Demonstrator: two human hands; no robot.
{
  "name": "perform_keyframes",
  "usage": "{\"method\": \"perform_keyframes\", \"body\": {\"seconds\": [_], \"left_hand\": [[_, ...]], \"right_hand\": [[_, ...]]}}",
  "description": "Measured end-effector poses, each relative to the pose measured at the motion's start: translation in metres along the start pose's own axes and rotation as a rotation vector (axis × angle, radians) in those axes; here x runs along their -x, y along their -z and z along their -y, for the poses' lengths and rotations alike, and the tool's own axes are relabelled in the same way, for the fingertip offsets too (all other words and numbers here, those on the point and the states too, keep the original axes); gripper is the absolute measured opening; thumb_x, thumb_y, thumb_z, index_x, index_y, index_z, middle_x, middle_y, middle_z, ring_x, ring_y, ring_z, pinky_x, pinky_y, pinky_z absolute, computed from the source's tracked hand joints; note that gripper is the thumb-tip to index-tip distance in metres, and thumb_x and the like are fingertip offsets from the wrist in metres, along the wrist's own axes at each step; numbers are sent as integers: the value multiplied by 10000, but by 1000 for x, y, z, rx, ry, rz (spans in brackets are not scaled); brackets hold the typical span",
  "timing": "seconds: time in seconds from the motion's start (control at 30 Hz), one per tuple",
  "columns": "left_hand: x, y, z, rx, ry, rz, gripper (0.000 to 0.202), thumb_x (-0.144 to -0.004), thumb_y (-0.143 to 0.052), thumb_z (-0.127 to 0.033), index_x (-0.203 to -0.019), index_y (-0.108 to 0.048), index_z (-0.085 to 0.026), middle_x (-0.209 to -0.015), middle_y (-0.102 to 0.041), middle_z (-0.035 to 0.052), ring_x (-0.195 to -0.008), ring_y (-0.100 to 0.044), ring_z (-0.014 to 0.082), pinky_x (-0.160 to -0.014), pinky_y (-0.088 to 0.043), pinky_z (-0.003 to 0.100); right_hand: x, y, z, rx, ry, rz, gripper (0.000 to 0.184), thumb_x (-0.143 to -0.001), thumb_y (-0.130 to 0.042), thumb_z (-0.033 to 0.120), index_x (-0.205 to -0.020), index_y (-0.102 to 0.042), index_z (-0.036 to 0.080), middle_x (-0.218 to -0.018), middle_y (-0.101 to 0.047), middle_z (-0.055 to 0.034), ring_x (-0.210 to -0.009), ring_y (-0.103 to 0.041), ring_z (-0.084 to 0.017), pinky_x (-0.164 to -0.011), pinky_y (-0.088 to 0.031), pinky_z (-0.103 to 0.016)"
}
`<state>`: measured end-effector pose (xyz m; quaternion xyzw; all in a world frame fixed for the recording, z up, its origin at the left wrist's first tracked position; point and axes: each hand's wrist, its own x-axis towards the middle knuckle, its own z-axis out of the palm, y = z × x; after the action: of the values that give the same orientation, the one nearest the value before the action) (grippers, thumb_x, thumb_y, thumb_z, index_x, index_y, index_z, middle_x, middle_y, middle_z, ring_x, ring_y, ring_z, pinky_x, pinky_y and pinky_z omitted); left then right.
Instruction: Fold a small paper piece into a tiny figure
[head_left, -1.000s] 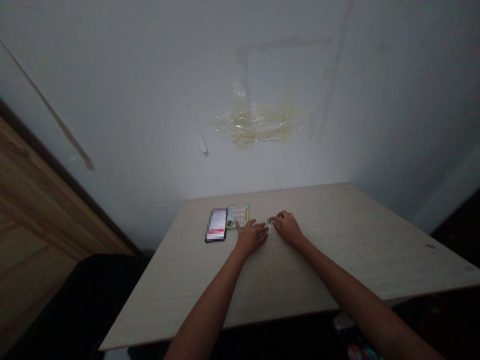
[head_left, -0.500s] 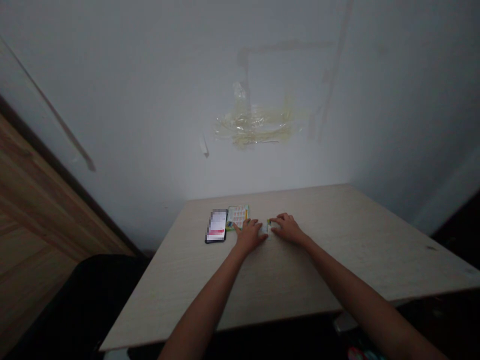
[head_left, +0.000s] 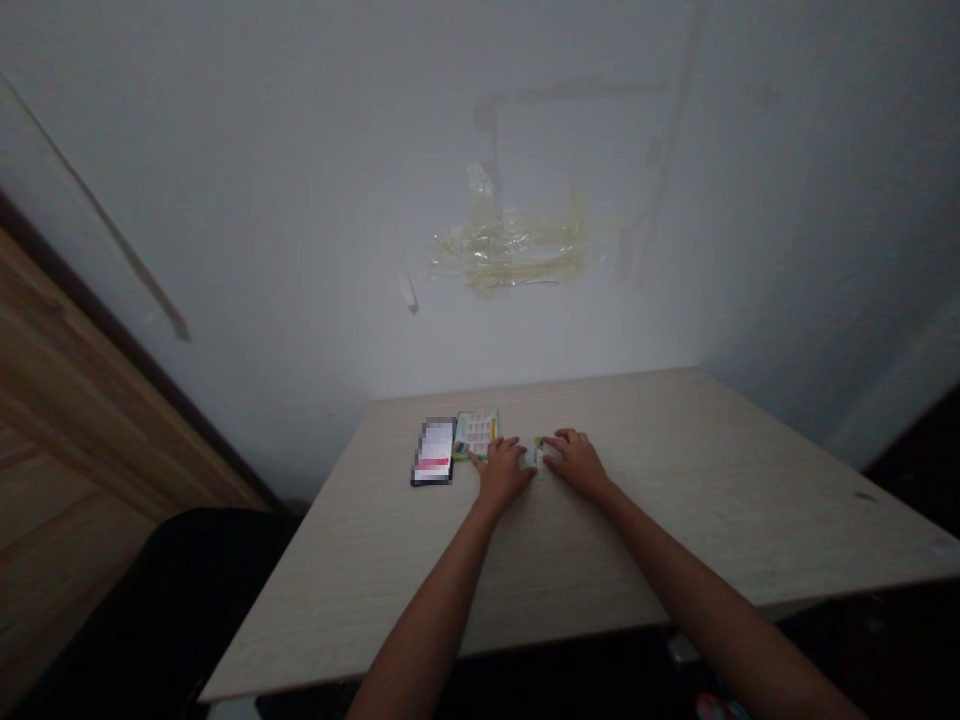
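Note:
A small flat white-and-green piece lies on the pale wooden table between my hands; its kind is too small to tell. My left hand rests on the table at its left, fingers spread, thumb at the piece's near left edge. From the right, my right hand reaches it with index finger and thumb stretched out and apart, their tips at its edge. Both hands are open and partly cover the piece. Just behind my left hand's fingers lies a green-edged printed card or booklet with rows of small pictures.
A phone with a lit, blurred screen lies left of the booklet. The table meets a grey wall with peeling clear tape. A dark chair-like shape and wood panelling are at the left.
My left hand and forearm have shifted slightly to the right, its fingers a little away from the booklet. The right forearm has moved slightly left; the small piece stays in place.

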<state>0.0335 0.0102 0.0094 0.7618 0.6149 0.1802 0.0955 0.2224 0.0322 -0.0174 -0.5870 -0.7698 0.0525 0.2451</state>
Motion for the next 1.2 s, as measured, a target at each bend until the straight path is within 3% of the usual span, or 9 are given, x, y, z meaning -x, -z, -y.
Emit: {"method": "perform_keyframes", "body": {"seconds": [0.17,0.43,0.67,0.9,1.2], "left_hand": [[0,-5,1,54,39,-44,379,-802,-674,-406,-1164,-636,-303,-1450,-516,38,-1397,-326,334,-1100,-50,757],[6,-7,-2,145,6,-140,378,-812,-678,-353,-1176,-596,-291,-1305,-626,46,-1360,-404,287,-1130,8,709],[11,-1,-6,214,-47,-175,284,-829,-671,-310,-1108,-615,-298,-1271,-641,26,-1329,-444,258,-1119,42,714],[12,-4,-5,272,-85,-220,160,-882,-620,-286,-1032,-664,-321,-1212,-684,-13,-1287,-495,234,-1118,39,709],[9,-2,-3,390,-7,-166,161,-871,-636,-352,-1006,-721,-330,-1201,-699,6,-1267,-530,259,-1128,46,693]], "right_hand": [[1,-2,-2,-23,23,-22,386,-877,-607,384,-1230,-672,241,-1277,-595,-116,-1182,-514,-265,-1018,-397,-382],[-1,-14,-9,-230,111,-139,175,-843,-647,342,-895,-779,240,-1096,-697,-78,-1079,-585,-243,-975,-429,-387],[-3,-13,-7,-441,57,-176,137,-777,-674,322,-787,-774,230,-986,-735,-78,-1011,-629,-248,-975,-430,-413],[1,-3,2,-654,-33,-70,246,-779,-644,399,-877,-762,207,-934,-757,-70,-921,-682,-243,-911,-484,-394],[3,9,8,-771,9,41,314,-799,-612,453,-868,-765,188,-898,-765,-82,-888,-695,-251,-878,-509,-397]]}}
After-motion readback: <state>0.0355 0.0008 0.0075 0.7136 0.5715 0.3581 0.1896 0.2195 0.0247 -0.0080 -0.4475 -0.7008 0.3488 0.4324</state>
